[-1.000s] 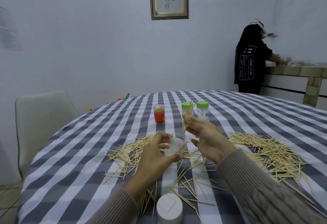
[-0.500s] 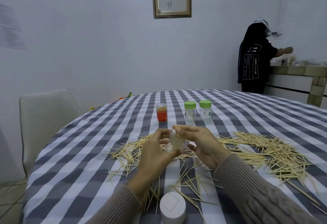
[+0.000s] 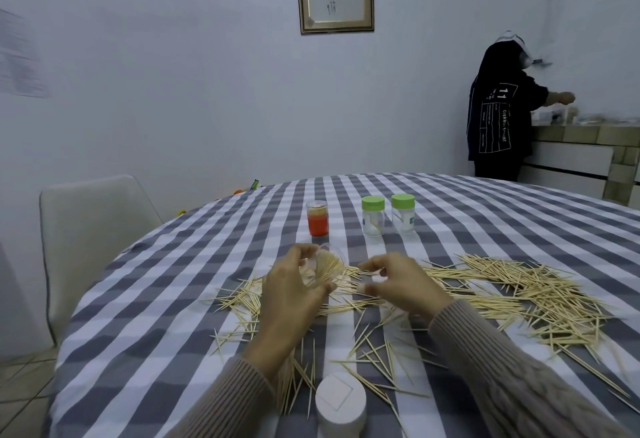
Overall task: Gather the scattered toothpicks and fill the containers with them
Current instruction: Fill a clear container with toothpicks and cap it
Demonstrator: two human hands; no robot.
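Note:
My left hand (image 3: 294, 294) grips a small clear container (image 3: 327, 264), tilted with its mouth toward the right and a bundle of toothpicks inside. My right hand (image 3: 398, 281) hovers just right of it above the cloth, fingers loosely curled, with nothing clearly between them. Loose toothpicks (image 3: 519, 292) lie in a thick heap on the right, and thinner scatters (image 3: 242, 299) spread under and in front of both hands. Further back stand an orange-bottomed clear jar (image 3: 317, 217) holding toothpicks and two green-lidded jars (image 3: 373, 216) (image 3: 403, 212).
A white cylindrical container (image 3: 340, 406) stands at the near edge of the round table with the checked cloth (image 3: 156, 299). A pale chair (image 3: 93, 229) is at the left. A person in a black top (image 3: 498, 108) works at a counter at the back right.
My right hand brought a pinch of toothpicks down into the container in my left hand, then drew away to the right. The container now shows a fuller bundle.

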